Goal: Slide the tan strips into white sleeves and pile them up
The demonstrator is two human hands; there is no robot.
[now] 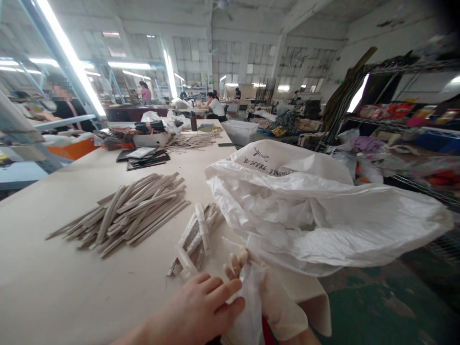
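My left hand is bare, with thumb and curled fingers closed at the edge of a thin clear plastic bag. Wearing a loose cream glove, my right hand has its fingers bent against the same bag from the far side. Just beyond both hands lies a small group of plastic-wrapped strip bundles. A large white sack gapes towards me on the right, with crumpled clear plastic in its mouth. Left of the wrapped bundles, a pile of loose greyish-beige strips is spread on the table.
The pale table runs far ahead. Black flat pieces and more thin strips lie further back. A translucent plastic bin stands past the sack. Wire shelves line the right side. Several people sit or stand in the background.
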